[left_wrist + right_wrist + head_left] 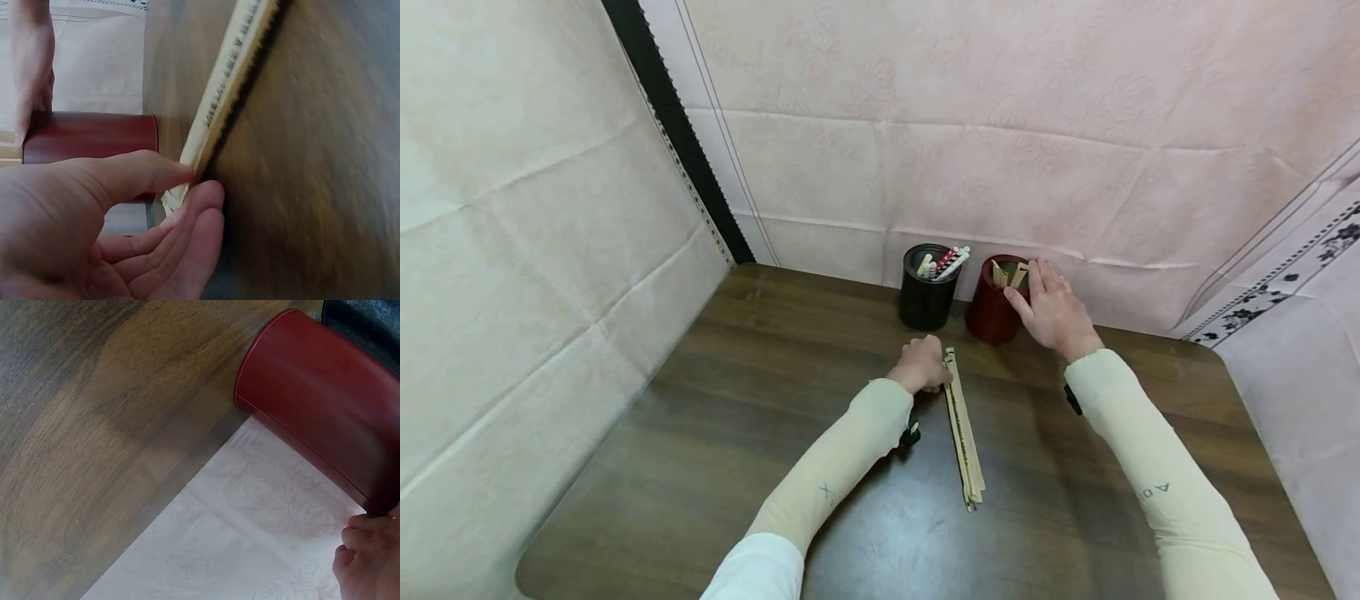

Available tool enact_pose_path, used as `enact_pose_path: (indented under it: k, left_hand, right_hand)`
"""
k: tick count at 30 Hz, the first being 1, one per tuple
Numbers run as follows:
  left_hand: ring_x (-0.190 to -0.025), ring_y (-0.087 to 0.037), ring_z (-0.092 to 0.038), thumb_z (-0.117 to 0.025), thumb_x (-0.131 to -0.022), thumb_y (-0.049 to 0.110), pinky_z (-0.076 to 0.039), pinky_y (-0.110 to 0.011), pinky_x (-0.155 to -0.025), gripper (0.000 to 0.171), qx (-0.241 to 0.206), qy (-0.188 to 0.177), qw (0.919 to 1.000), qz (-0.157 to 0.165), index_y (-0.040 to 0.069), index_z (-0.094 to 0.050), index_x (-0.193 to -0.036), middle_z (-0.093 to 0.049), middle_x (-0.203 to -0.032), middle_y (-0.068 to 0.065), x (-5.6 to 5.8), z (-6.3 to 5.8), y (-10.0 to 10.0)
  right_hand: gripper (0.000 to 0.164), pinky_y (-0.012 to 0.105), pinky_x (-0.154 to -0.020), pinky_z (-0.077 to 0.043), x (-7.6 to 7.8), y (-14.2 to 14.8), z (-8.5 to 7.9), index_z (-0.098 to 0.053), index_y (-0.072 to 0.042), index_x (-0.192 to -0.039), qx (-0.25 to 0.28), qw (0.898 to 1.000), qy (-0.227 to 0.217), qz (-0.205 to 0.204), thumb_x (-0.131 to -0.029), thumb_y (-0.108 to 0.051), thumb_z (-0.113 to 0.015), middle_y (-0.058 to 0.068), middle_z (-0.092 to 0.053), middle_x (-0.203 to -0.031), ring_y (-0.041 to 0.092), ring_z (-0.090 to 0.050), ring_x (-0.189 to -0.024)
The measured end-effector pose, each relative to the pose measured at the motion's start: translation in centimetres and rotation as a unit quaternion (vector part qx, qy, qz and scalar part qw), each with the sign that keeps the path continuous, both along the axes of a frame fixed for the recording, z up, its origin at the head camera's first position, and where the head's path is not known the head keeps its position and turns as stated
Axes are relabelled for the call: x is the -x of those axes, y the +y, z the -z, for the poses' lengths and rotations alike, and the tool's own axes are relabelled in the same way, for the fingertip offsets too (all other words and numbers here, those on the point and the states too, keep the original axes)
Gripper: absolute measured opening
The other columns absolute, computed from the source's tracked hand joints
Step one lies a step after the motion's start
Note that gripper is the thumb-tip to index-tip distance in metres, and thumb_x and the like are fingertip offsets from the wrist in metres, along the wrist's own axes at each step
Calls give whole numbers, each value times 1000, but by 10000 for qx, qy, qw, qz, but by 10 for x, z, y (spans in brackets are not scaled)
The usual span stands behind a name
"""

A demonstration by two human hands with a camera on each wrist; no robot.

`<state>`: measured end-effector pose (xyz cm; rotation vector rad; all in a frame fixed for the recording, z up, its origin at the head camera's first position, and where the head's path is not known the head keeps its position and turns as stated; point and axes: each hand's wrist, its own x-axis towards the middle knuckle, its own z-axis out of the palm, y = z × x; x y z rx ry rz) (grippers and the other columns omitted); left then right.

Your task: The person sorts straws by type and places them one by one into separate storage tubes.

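My left hand pinches the far end of a narrow bundle of cream paper-sleeved sticks, which look like wrapped chopsticks. Thumb and fingertips meet around that end in the left wrist view, where dark printing runs along a sleeve. The bundle slopes along the dark table, its near end toward me. At the back, my right hand rests at the rim of a red cylindrical holder, thumb spread from fairly straight fingers. Similar cream sticks stand inside it. The right wrist view shows only fingertips at the red holder's rim.
A black cylindrical holder with several pens or markers stands left of the red one. Behind both hangs a pale cloth wall; another cloth borders the left side. The brown wooden table has rounded corners.
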<state>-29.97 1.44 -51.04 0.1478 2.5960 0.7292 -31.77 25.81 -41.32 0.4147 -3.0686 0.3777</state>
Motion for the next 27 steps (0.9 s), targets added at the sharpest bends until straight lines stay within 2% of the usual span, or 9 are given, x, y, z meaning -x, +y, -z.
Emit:
enact_pose_path:
  k: [2,8,14,18,22,25,27]
  left_hand:
    - [-53,-18,-70,-76,-93,25,-58,-33,-54,27,-24,-84,10000,-28,11,-73,-70,-72,-59,-1,1,-1,3]
    - [-53,-16,-72,-77,-90,25,-60,-31,-52,21,-264,-256,9989,-287,11,-74,-74,-74,-59,0,7,7,5]
    - [-50,-13,-71,-78,-89,25,-61,-27,-54,26,-531,-470,9961,-524,9,-70,-71,-73,-59,0,6,4,-2]
    - [-50,-13,-70,-79,-90,25,-61,-26,-56,27,-665,-662,9936,-632,9,-70,-70,-73,-61,-1,0,-7,-8]
    - [-51,-14,-70,-79,-89,22,-60,-28,-54,24,-899,-535,9911,-828,8,-69,-72,-72,-61,-3,-5,-14,-14]
    - [-53,-14,-70,-79,-89,21,-60,-27,-56,23,-1089,-279,9898,-881,8,-71,-72,-73,-62,-3,-15,-28,-22]
    - [-57,-15,-72,-79,-90,20,-63,-28,-63,22,-1269,-171,9877,-893,7,-74,-73,-74,-64,-4,-24,-45,-27]
  right_hand:
    - [95,61,-133,-9,0,0,0,-3,6,-167,-1,10000,20,-5,-109,-68,-19,31,-4,-175,46,-3,-164]
    - [95,61,-133,-9,0,0,1,-3,6,-167,15,10000,48,12,-109,-67,-19,31,-4,-175,46,-4,-164]
    - [96,61,-133,-9,1,-2,0,-2,6,-167,8,10000,9,5,-109,-69,-18,30,-3,-175,46,-3,-165]
    - [96,61,-134,-9,0,-1,0,-2,6,-167,-29,10000,-4,14,-109,-69,-17,31,-4,-175,46,-3,-165]
    - [95,61,-134,-9,0,-1,0,-3,6,-167,-44,10000,12,16,-109,-68,-17,31,-4,-175,46,-4,-164]
    - [95,61,-134,-9,0,0,0,-2,6,-167,-51,10000,14,6,-109,-68,-17,31,-4,-175,46,-4,-164]
    - [95,61,-134,-9,0,0,0,-2,6,-167,-51,10000,13,5,-109,-68,-17,31,-4,-175,46,-4,-164]
